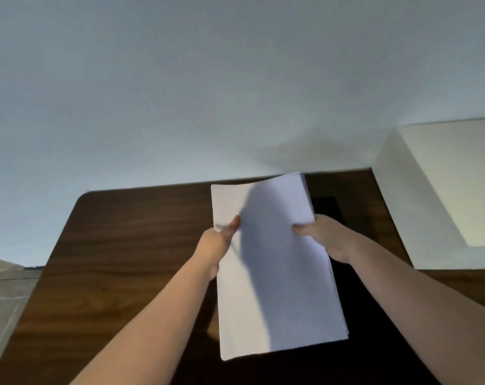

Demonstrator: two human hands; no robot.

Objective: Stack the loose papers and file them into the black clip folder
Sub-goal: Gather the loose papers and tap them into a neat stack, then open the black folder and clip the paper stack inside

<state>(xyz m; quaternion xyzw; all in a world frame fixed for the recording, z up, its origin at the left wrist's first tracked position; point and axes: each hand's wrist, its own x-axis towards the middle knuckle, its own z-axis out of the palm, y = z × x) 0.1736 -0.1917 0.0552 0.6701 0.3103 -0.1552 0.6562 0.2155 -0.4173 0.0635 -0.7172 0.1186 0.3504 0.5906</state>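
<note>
A stack of blank white papers is held up above the table, its sheets roughly aligned. My left hand grips the stack's left edge with the thumb on top. My right hand grips the right edge in the same way. Under and to the right of the stack lies the black clip folder on the table, mostly covered by the papers and my right forearm. Its clip is hidden.
The dark wooden table stretches to the left of the papers, with a rounded far-left corner. A pale wall rises behind it, and a white ledge juts out at the right. Grey floor shows at the lower left.
</note>
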